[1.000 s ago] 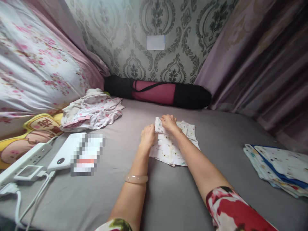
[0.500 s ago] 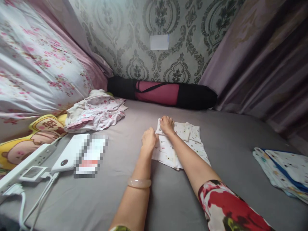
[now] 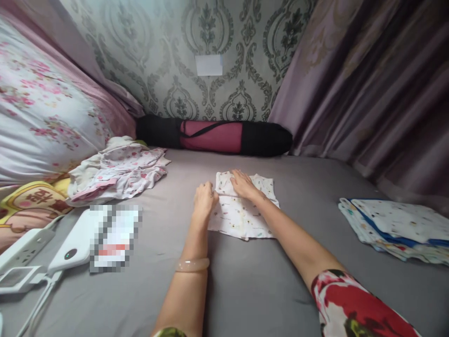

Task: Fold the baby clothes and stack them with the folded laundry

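Note:
A small white baby shirt (image 3: 242,222) with a scattered print lies on the grey sheet in front of me. Its upper part is folded in, making a second layer along the far side. At its left edge, my left hand (image 3: 205,200) has curled fingers, thumb against the cloth, closed on the border; a bangle circles that forearm. My right hand (image 3: 244,185) rests palm down on the folded upper part, fingers stretched out, hiding some of the cloth beneath.
Folded baby clothes (image 3: 396,224) are stacked at the right. To the left lie rumpled garments (image 3: 119,168), a white power bank (image 3: 79,238), a blurred flat item (image 3: 117,238) and a power strip (image 3: 26,248) with cables. A black and pink long bag (image 3: 212,135) lies against the wall.
My right hand has gone from gripping the shirt's far left part to lying flat on it. The folded upper layer looks smoother. The view has swung right.

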Demonstrator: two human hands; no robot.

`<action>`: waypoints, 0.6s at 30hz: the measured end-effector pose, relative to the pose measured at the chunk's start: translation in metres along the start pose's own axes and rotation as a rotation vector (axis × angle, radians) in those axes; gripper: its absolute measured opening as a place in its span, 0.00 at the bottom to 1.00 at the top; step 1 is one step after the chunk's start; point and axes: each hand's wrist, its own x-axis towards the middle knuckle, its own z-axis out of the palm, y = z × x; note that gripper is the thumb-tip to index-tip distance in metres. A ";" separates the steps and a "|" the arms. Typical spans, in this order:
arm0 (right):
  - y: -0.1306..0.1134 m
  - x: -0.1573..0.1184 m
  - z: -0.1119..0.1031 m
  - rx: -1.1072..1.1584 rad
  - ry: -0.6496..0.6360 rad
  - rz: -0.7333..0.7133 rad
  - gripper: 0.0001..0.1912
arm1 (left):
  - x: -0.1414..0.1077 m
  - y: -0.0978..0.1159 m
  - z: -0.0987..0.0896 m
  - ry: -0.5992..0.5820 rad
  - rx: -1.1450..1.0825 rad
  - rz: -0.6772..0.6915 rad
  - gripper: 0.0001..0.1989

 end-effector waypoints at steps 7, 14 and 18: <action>0.016 -0.038 0.004 -0.074 -0.064 -0.052 0.32 | 0.007 0.004 0.024 -0.060 0.029 0.394 0.21; 0.019 -0.041 0.015 -0.118 -0.069 -0.057 0.31 | 0.008 -0.004 0.036 -0.277 0.123 0.322 0.26; 0.021 -0.040 0.014 -0.117 -0.089 -0.062 0.31 | 0.006 -0.003 0.032 -0.270 0.107 0.315 0.25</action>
